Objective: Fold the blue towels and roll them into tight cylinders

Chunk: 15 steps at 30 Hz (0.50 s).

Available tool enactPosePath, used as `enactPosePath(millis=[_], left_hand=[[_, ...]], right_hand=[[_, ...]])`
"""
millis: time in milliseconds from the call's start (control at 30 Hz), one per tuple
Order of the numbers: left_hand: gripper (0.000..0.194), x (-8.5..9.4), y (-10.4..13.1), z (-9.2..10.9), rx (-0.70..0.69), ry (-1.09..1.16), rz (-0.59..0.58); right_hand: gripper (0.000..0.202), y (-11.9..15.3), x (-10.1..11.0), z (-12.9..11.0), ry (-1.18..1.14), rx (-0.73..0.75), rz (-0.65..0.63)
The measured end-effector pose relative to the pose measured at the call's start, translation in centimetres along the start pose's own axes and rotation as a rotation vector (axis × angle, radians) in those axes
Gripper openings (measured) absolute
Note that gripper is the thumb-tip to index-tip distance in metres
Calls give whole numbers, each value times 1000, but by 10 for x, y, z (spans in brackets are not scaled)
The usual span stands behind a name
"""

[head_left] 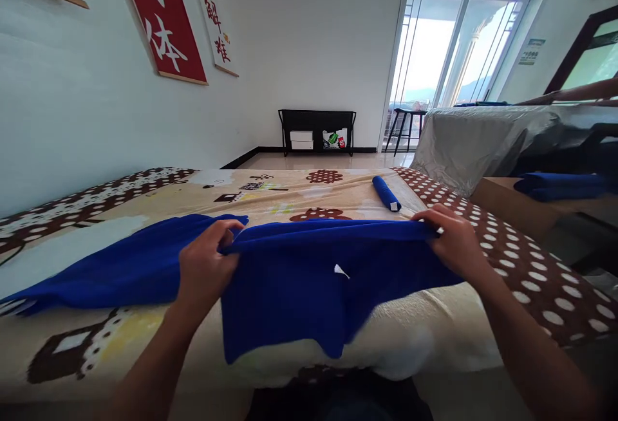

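A blue cloth (pixel 284 286) with a small white tag (pixel 340 271) is stretched between my two hands, its lower part hanging over the near side of the bed. My left hand (pixel 210 260) pinches its upper left corner, and my right hand (pixel 451 241) grips the upper right end. Whether it is a garment I cannot tell. More blue cloth (pixel 130 266) lies spread to the left, partly behind my left hand; whether the pieces join is hidden. Farther back lies a rolled blue bundle (pixel 385 193) with a white label.
A patterned blanket (pixel 270 192) covers the bed. On the right, a plastic-covered surface (pixel 463 138) has another person's arm (pixel 586 91) above it, beside a cardboard box (pixel 506 205) with folded blue cloth (pixel 564 184). A black rack (pixel 316 121) stands by the far wall.
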<state>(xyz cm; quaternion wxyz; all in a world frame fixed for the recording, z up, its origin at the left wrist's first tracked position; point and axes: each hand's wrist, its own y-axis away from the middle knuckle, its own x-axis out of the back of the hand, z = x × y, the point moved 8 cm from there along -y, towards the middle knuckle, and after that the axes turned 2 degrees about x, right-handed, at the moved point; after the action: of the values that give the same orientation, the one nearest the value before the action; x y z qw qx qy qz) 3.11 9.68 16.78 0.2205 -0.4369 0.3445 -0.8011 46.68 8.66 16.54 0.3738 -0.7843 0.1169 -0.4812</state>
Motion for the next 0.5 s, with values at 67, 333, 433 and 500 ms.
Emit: enactPosePath(millis=[67,333,433,500], left_hand=[[21,8,-6,-26,114,23,-47],[38,48,-2,-84,201,115,-339],[57,60,5,-69,302,147,-339],[64,67,6,-52,350,175,-216]], right_hand=[[36,3,21,23,-20,-65,51],[21,43,68,113,-123,-284,-178],[42,62,76,134,-154,-298,-301],[47,76,71,144,-170,-346,-423]])
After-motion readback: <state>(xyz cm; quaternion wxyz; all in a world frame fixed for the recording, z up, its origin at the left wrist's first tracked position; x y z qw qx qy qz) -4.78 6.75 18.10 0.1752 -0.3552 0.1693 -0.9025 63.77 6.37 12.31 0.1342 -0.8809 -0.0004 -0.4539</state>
